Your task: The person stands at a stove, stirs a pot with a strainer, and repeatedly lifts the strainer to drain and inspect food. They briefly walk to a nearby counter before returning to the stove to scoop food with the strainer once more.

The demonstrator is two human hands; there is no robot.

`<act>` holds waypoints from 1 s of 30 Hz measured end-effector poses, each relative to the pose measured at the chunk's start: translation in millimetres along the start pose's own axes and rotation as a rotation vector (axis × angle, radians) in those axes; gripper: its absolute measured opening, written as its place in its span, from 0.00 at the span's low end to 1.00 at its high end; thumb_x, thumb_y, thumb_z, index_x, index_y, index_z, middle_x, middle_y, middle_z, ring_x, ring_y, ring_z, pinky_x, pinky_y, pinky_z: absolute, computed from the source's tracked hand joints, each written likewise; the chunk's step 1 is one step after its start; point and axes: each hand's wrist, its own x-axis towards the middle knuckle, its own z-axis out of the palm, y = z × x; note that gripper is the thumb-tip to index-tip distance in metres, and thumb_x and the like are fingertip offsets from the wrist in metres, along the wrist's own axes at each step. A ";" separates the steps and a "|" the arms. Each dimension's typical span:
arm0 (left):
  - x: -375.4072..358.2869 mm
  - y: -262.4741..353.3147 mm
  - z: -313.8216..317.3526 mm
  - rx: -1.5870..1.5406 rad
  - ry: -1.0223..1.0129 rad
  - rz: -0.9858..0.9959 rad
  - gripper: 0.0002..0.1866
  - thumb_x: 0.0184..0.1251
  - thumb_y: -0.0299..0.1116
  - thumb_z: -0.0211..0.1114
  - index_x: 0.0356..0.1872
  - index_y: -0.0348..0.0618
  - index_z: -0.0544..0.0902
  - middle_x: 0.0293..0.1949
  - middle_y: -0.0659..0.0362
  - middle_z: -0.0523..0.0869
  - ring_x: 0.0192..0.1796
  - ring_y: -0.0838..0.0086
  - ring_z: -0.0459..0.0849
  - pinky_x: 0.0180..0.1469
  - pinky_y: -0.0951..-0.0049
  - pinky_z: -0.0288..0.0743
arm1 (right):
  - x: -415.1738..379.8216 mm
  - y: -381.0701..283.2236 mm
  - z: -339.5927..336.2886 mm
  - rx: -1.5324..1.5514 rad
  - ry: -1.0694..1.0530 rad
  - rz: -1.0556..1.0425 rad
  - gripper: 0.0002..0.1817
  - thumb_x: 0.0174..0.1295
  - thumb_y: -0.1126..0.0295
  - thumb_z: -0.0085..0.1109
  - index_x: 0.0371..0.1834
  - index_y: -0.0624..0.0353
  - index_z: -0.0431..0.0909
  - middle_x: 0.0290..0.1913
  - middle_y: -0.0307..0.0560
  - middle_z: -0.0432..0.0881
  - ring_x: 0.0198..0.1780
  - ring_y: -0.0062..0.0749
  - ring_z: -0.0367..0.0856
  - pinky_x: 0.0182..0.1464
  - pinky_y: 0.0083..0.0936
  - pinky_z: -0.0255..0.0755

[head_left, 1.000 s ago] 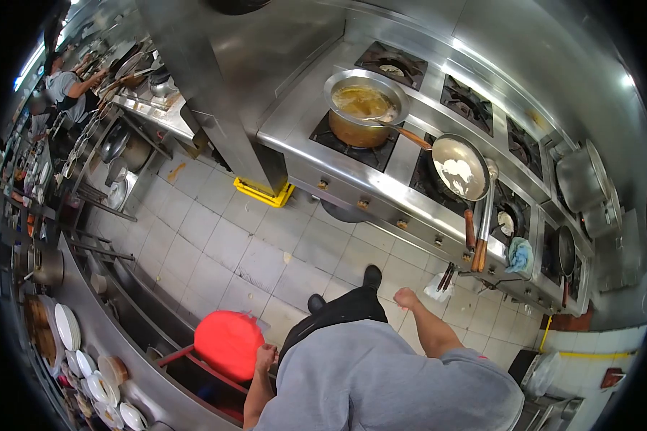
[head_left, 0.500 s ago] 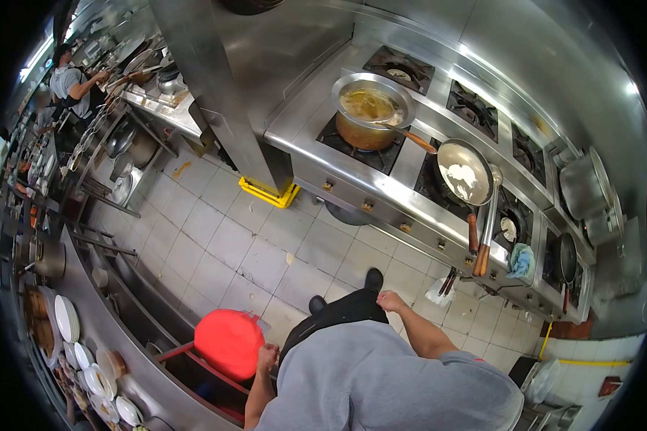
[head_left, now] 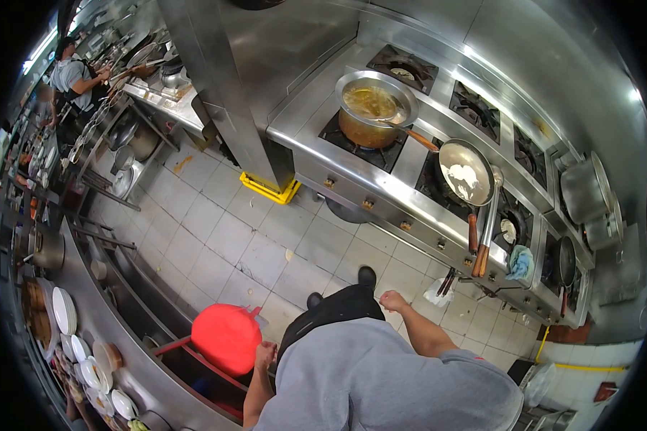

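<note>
My left hand (head_left: 266, 353) hangs at my side with curled fingers, just right of a red stool (head_left: 226, 337) with a rounded seat. Nothing shows in it. On the other side, my right hand (head_left: 392, 301) is loosely closed beside my black apron (head_left: 338, 312), with no object visible in it. Ahead on the stove, a wide metal pot (head_left: 370, 129) of yellowish liquid stands on a burner. To its right sits a frying pan (head_left: 464, 154) with white matter inside. A wooden-handled ladle (head_left: 490, 223) lies along the pan's side.
The steel stove front (head_left: 381, 205) runs along the right. A steel pillar with a yellow base guard (head_left: 269, 192) stands ahead. On my left is a steel counter (head_left: 133, 345) with stacked white plates (head_left: 64, 311). A co-worker (head_left: 79, 75) stands at the far left.
My right hand has moved slightly away from the apron's edge. The view has shifted slightly, and my feet have moved a little. Pots and pans remain in place.
</note>
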 end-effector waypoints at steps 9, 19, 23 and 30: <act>-3.0 -1.8 8.5 0.027 -0.028 0.004 0.08 0.56 0.30 0.61 0.29 0.34 0.78 0.16 0.61 0.76 0.15 0.77 0.73 0.16 0.76 0.65 | 5.0 -3.5 -8.5 -0.065 -0.041 -0.033 0.11 0.47 0.66 0.54 0.13 0.59 0.74 0.12 0.45 0.74 0.14 0.32 0.73 0.20 0.31 0.67; -5.8 18.6 12.1 0.068 -0.033 0.001 0.08 0.57 0.30 0.62 0.30 0.34 0.78 0.17 0.60 0.77 0.15 0.76 0.73 0.17 0.76 0.66 | -3.9 17.8 -11.6 -0.076 -0.025 0.003 0.10 0.47 0.67 0.51 0.14 0.59 0.75 0.12 0.47 0.74 0.15 0.33 0.75 0.22 0.31 0.69; 6.2 11.7 13.7 0.057 -0.058 0.007 0.08 0.58 0.30 0.62 0.30 0.34 0.78 0.17 0.60 0.78 0.15 0.76 0.74 0.17 0.77 0.66 | -9.6 22.5 -11.3 -0.041 -0.042 0.025 0.11 0.45 0.68 0.50 0.09 0.59 0.72 0.10 0.46 0.73 0.14 0.33 0.74 0.21 0.30 0.69; 4.1 14.9 17.4 0.136 -0.024 0.047 0.08 0.57 0.30 0.63 0.29 0.34 0.79 0.19 0.60 0.79 0.19 0.77 0.76 0.21 0.76 0.67 | -13.8 23.1 -12.1 -0.038 -0.062 0.013 0.11 0.45 0.69 0.50 0.09 0.58 0.72 0.10 0.45 0.72 0.14 0.32 0.73 0.21 0.29 0.68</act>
